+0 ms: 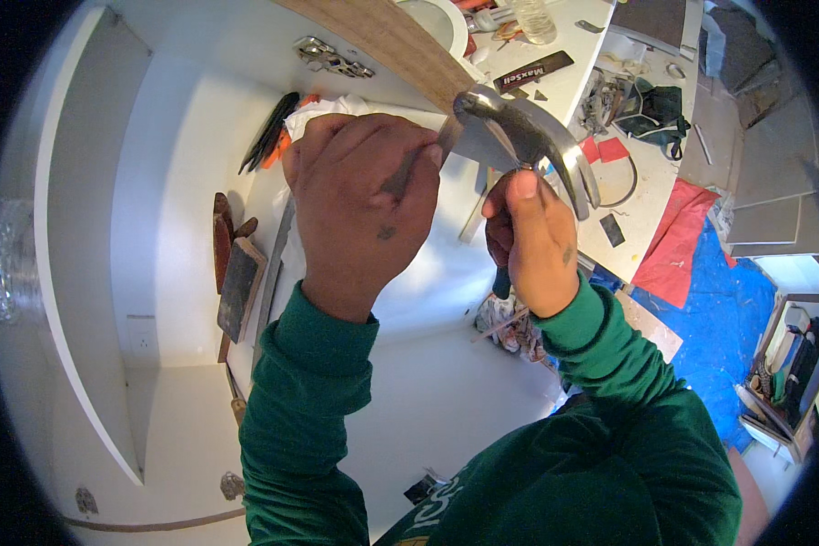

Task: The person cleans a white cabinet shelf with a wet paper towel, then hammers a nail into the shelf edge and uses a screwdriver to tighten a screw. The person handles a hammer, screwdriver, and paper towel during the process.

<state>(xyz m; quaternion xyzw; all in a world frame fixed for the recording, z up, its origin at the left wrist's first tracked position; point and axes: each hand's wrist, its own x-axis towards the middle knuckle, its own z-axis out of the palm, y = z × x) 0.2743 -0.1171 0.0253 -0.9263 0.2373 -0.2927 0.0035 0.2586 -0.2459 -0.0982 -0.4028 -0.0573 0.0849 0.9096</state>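
From above, the person's right hand (pixel 532 246) is clenched around the dark handle of a claw hammer (pixel 528 136), thumb laid up along the neck. The steel head sits just beyond the knuckles, its face against the end of a wooden strip (pixel 382 36) that slants in from the far side. The left hand (pixel 364 200) is closed to a fist right beside the hammer head, pinching something thin and grey between thumb and fingers; what it is I cannot tell. Both sleeves are green.

Beneath the hands runs a white counter (pixel 446 273). To the left lie a few dark wooden blocks (pixel 237 282) and, farther off, black-handled pliers (pixel 268 132). To the right, a blue tarp (pixel 719 309) and a red sheet (pixel 678 241) cover the floor.
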